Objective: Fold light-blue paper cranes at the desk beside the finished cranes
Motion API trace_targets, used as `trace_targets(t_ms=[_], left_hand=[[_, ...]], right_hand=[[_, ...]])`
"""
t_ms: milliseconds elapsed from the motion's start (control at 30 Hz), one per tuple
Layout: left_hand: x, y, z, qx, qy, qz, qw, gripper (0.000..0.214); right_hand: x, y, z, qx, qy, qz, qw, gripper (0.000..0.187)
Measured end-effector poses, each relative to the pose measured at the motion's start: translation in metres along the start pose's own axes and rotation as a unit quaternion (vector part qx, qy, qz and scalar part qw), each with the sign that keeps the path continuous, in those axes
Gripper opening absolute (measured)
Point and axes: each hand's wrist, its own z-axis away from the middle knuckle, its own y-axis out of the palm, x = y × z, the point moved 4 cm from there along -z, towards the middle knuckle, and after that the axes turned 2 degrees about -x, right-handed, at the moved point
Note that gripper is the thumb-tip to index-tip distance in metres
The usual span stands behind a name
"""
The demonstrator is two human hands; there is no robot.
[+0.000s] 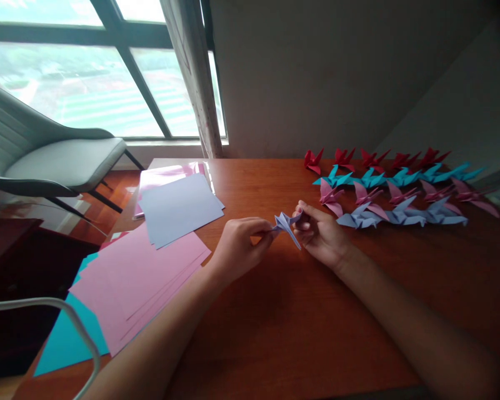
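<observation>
A lavender paper crane point(284, 223) is held above the table between my two hands. My left hand point(245, 239) pinches one end of it between thumb and fingers. At its other end, my right hand point(319, 230) grips a raised tip with thumb and fingertips, the other fingers curled beneath. A narrow folded part of the crane points down toward me between the hands. Just right of my right hand begins a row of finished lavender cranes point(360, 218).
Behind that row stand pink cranes point(330, 195), turquoise cranes point(369, 179) and red cranes point(313, 161). Lavender sheets point(179, 208), pink sheets point(137, 278) and turquoise sheets point(69, 341) lie at the left of the wooden table point(283, 333). A chair point(62, 161) stands by the window.
</observation>
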Motion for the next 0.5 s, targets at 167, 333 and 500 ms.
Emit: trace_targets(t_ms=[167, 333, 500], left_hand=[[0.009, -0.001, -0.002, 0.043, -0.153, 0.099, 0.982, 0.03], [0.012, -0.002, -0.003, 0.09, -0.235, 0.134, 0.958, 0.033], [0.011, -0.004, -0.003, 0.086, -0.244, 0.186, 0.948, 0.033]], right_hand=[[0.0, 0.001, 0.0, -0.003, -0.104, 0.141, 0.984, 0.028], [0.014, 0.012, 0.011, -0.001, -0.335, 0.458, 0.824, 0.017], [0.012, 0.022, 0.017, 0.106, -0.323, 0.551, 0.762, 0.022]])
